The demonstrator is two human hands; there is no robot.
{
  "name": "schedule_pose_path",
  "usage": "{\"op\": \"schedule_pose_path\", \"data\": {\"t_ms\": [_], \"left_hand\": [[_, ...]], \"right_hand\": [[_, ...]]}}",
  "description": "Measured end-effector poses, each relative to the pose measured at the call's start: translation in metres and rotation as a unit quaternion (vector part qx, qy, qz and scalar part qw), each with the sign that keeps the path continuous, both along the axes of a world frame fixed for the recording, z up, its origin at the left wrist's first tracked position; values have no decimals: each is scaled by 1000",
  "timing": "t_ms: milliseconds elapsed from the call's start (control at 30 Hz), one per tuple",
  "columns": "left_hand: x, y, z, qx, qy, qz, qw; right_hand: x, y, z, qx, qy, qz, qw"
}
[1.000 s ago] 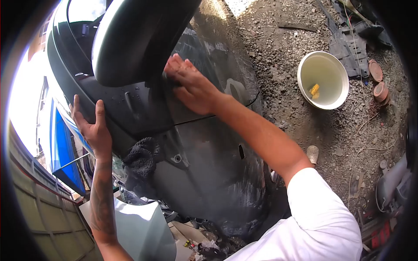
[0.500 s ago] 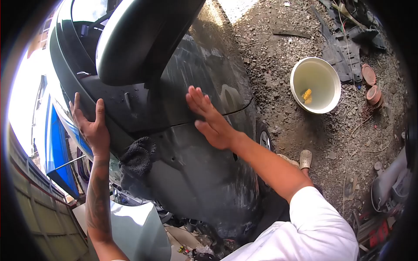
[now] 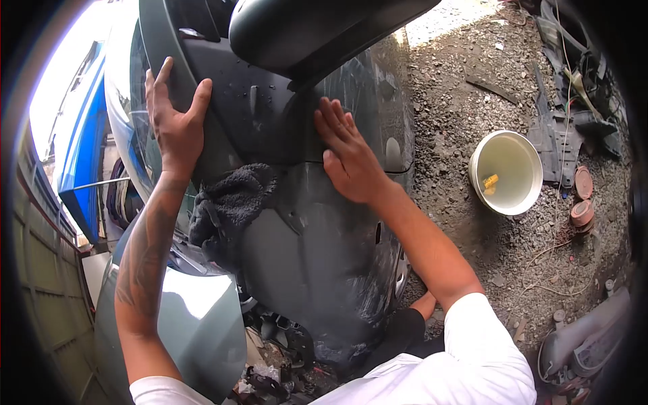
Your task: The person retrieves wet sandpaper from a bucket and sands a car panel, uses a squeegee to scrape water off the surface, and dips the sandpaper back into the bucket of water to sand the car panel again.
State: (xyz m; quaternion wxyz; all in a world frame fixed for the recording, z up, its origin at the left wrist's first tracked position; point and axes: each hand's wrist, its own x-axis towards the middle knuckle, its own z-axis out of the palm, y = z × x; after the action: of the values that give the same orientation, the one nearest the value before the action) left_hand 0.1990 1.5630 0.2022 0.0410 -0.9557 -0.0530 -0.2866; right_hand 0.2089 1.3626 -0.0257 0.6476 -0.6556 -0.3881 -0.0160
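Note:
My left hand point(image 3: 177, 128) rests with fingers spread on the dark pillar at the edge of a car's windshield. The flat palm of my right hand point(image 3: 351, 158), fingers outstretched and close together, lies over the seam between the dark door point(image 3: 368, 88) and the front fender point(image 3: 290, 250). Whether the whole palm touches the panel I cannot tell. Above it juts the black side mirror point(image 3: 317, 34). A crumpled dark grey cloth point(image 3: 236, 192) is draped on the fender's upper edge, between my two arms. Pale scuffs and streaks mark the fender and door.
A white bucket point(image 3: 518, 155) with cloudy liquid and a yellow object point(image 3: 490, 182) stands on gravel at right. Black plastic parts point(image 3: 557, 138), pinkish round pieces point(image 3: 583, 182) and a grey car part point(image 3: 594, 334) lie beyond. A grey-green body panel point(image 3: 182, 297) is at lower left.
The camera view has shifted and turned. My right hand has moved a little along the panel toward the mirror, staying flat. My left hand remains on the pillar, and the cloth stays on the fender.

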Motion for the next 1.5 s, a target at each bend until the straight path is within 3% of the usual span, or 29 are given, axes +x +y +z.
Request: {"op": "schedule_pose_path", "data": {"t_ms": [133,200,333,500,633,667,700,767,800,833,900,967,1033,1067,1100,1233,1333,1367,1400,1433,1467,1500], "left_hand": [[1,9,-5,11,-20,-4,1000],[4,6,-5,13,-37,7,999],[4,0,-7,45,-46,27,998],[3,1,-13,58,-61,46,995],[3,-1,-15,45,-63,50,996],[3,-1,-17,48,-72,55,995],[1,-6,-18,31,-83,62,994],[1,-9,-18,36,-86,79,993],[-1,-12,-17,41,-83,83,992],[-6,-16,-14,32,-82,86,992],[-7,-24,4,-14,11,97,995],[-7,-24,4,-11,15,98,995],[-6,-27,7,-14,18,105,994],[-6,-28,6,-7,19,113,993],[-6,-27,6,-4,18,113,993],[-6,-31,9,21,42,121,992],[-7,-15,4,2,50,62,997],[-16,31,19,244,130,11,961],[-31,72,38,452,180,-43,873],[-21,54,30,457,192,-48,867],[-10,20,18,226,148,-14,963],[-4,-3,10,-22,90,26,995]], "right_hand": [[-25,-6,11,-34,3,7,999],[-47,-15,6,-25,1,63,998],[34,15,2,19,21,3,1000],[-8,0,13,7,11,35,999],[61,10,-34,7,-31,-56,998],[76,-11,-1,-69,127,10,990],[80,-29,17,-53,75,-29,995],[86,-74,21,44,253,62,964],[85,-104,2,73,296,83,949],[79,-143,-4,-17,242,50,969],[72,-223,-50,-152,255,41,954],[69,-292,-134,-127,475,-10,871],[66,-349,-215,-185,510,-157,825],[62,-362,-260,-179,403,-260,859],[61,-376,-284,-293,448,-257,805],[50,-408,-420,-567,286,-159,756],[47,-379,-433,-634,245,-89,728],[44,-366,-440,-640,286,-78,709],[44,-373,-470,-631,310,-87,706],[48,-379,-500,-640,348,-113,675],[52,-386,-521,-639,354,-104,675],[56,-394,-536,-399,624,-155,654]]}}
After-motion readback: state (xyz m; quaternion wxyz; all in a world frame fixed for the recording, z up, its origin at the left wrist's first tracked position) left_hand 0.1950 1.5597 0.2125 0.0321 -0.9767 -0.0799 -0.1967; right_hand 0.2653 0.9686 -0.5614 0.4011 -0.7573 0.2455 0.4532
